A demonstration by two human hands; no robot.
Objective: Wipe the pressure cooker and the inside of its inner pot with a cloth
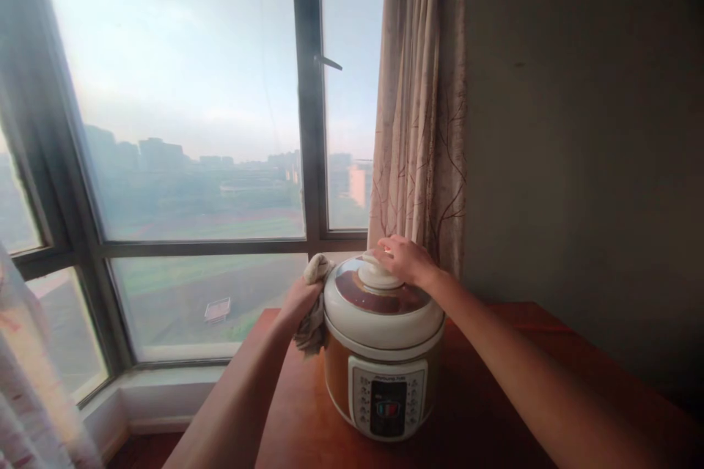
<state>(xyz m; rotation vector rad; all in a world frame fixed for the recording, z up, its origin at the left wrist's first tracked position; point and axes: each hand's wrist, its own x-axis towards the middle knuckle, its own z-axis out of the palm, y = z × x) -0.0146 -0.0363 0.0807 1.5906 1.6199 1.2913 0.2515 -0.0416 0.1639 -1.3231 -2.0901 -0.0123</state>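
Note:
An electric pressure cooker [382,337], cream and brown with a front control panel [388,399], stands upright on a reddish wooden table. My left hand [301,300] is closed on a crumpled grey-beige cloth [312,337], which touches the cooker's left side near the lid rim. On top, my right hand [405,261] is curled over the cream lid knob [379,275]; part of the knob is hidden under the fingers. The lid [352,293] sits on the cooker's body.
The wooden table [297,418] extends to both sides of the cooker. Behind it are a large window [192,124] with a dark frame and a patterned curtain [410,102]. Another light curtain [33,396] hangs at the lower left. A dark wall [577,146] rises on the right.

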